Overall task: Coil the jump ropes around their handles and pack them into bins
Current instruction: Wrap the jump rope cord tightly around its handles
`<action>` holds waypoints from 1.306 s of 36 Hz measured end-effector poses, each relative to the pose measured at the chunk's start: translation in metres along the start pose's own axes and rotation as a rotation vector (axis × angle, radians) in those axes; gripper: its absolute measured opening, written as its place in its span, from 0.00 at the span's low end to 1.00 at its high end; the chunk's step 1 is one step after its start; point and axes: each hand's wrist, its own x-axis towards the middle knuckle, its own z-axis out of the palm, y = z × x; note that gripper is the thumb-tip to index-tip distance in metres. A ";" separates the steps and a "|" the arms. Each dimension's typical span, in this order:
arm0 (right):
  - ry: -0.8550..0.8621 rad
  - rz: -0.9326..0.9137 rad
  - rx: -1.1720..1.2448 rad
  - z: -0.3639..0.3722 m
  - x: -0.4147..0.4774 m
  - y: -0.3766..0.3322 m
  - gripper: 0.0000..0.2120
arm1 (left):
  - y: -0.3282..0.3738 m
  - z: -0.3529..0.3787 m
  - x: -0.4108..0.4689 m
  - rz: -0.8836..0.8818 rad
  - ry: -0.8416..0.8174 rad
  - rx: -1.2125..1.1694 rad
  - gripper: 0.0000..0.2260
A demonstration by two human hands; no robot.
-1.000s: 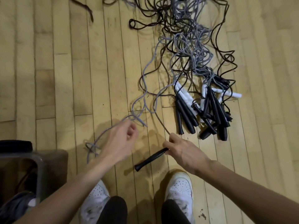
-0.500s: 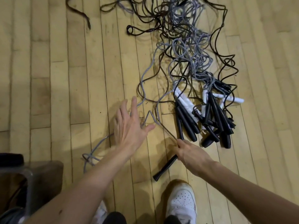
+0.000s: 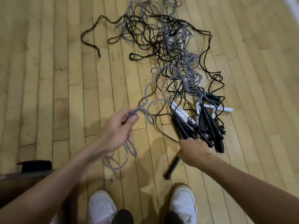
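Observation:
A tangle of black and grey jump ropes (image 3: 171, 50) sprawls over the wooden floor, with a heap of black and white handles (image 3: 203, 120) at its near right end. My left hand (image 3: 116, 130) pinches a grey rope (image 3: 148, 96) that runs up into the tangle; loops of it hang below the hand (image 3: 129, 149). My right hand (image 3: 192, 151) grips a black handle (image 3: 171, 168), whose lower end sticks out down-left just in front of the heap.
A dark bin's rim (image 3: 34, 165) shows at the lower left edge. My two white shoes (image 3: 102, 207) (image 3: 184, 201) stand at the bottom of the view. Bare wooden floor lies to the left and far right of the ropes.
My left hand was spread flat half a second ago; now it has closed on the grey rope and lifted it. My right hand keeps its hold on the black handle.

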 end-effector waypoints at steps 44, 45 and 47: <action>0.341 -0.495 1.422 -0.348 -0.579 -0.066 0.12 | 0.431 -0.001 -0.394 0.443 0.162 0.067 0.17; 0.350 -0.530 1.435 -0.348 -0.586 -0.068 0.12 | 0.435 -0.001 -0.397 0.468 0.223 0.031 0.18; 0.432 -0.606 1.398 -0.345 -0.597 -0.068 0.12 | 0.441 -0.003 -0.404 0.503 0.303 0.021 0.23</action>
